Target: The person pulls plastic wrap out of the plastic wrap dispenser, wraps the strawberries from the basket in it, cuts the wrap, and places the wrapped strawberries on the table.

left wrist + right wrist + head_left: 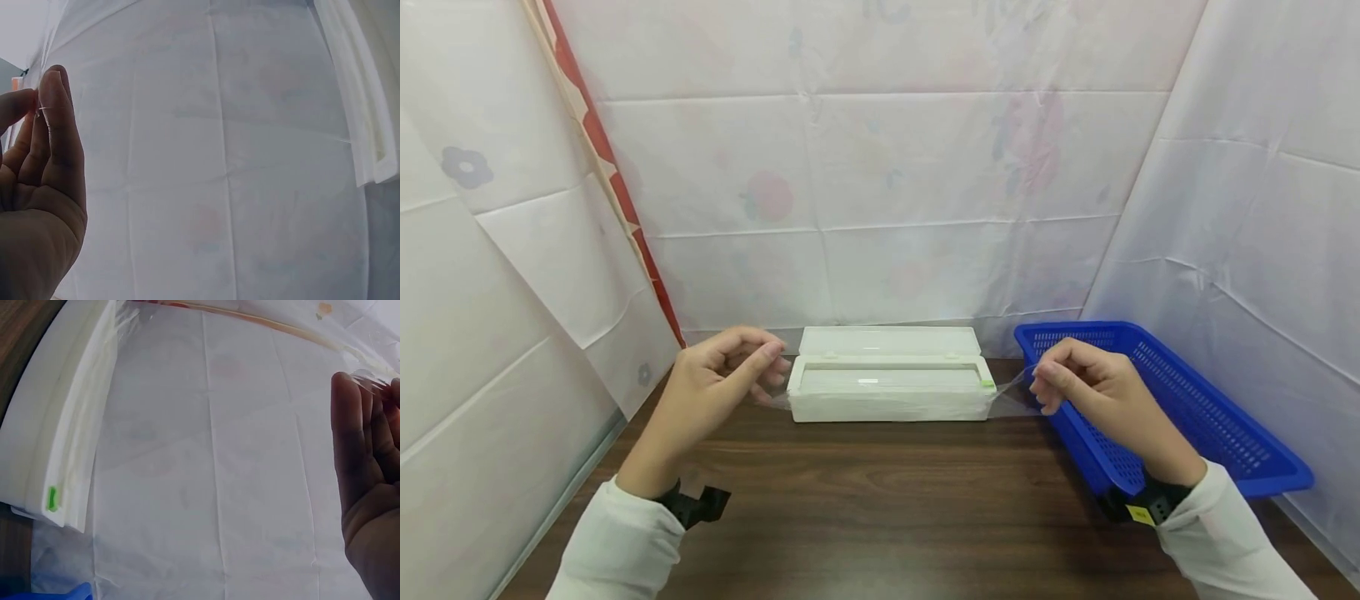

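Observation:
A clear sheet of plastic wrap (1011,406) stretches across the front of a white wrap dispenser box (891,408) on the table. The box's lid (889,340) stands raised at the back, and a small green piece (987,384) sits at its right end. To the left of the box, my left hand (718,375) pinches one side of the wrap between thumb and fingers. My right hand (1090,396), on the other side, pinches the opposite edge, bunched at the fingertips. In both wrist views the wrap is thin and hard to trace.
A blue perforated basket (1210,417) stands at the right, behind and beneath my right hand. White patterned sheets (880,167) hang at the back and both sides of the dark wooden table (850,500). Each wrist wears a black strap (688,504).

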The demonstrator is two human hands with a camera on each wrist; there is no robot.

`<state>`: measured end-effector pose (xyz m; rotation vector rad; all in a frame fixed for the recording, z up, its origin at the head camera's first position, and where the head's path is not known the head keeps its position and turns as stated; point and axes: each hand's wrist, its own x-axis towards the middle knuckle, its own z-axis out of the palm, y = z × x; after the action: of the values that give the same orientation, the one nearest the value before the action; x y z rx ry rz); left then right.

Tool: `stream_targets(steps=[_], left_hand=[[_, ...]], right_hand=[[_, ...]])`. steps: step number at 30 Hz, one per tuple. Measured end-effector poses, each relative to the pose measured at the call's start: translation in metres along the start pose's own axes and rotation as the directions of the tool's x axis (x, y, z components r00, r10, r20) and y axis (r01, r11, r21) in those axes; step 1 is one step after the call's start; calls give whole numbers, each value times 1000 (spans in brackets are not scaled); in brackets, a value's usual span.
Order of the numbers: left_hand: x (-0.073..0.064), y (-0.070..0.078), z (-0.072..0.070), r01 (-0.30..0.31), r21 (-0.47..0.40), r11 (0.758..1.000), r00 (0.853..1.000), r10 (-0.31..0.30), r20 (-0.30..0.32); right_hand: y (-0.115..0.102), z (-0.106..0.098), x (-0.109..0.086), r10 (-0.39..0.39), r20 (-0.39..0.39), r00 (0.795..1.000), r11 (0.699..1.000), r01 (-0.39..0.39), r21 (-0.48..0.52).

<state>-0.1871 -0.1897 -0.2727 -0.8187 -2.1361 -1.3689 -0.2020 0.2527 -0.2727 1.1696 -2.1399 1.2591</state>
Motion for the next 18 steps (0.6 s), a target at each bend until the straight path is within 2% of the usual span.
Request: stream_targets(steps=[4,9,13,18], left_hand=[[-5,-5,4,38,30,999,999,-38,25],[-10,-10,9,81,21,997,995,-82,52],[-13,-12,10,96,13,995,992,-96,81],[-19,-15,11,140,-7,990,983,-138,123]], right_hand=[[1,6,-4,21,28,999,1000,-21,-2],[3,12,-9,43,60,997,999,-44,27],[5,17,-13,70,95,993,995,-77,71],[8,22,-19,84,183,979,981,-114,160]])
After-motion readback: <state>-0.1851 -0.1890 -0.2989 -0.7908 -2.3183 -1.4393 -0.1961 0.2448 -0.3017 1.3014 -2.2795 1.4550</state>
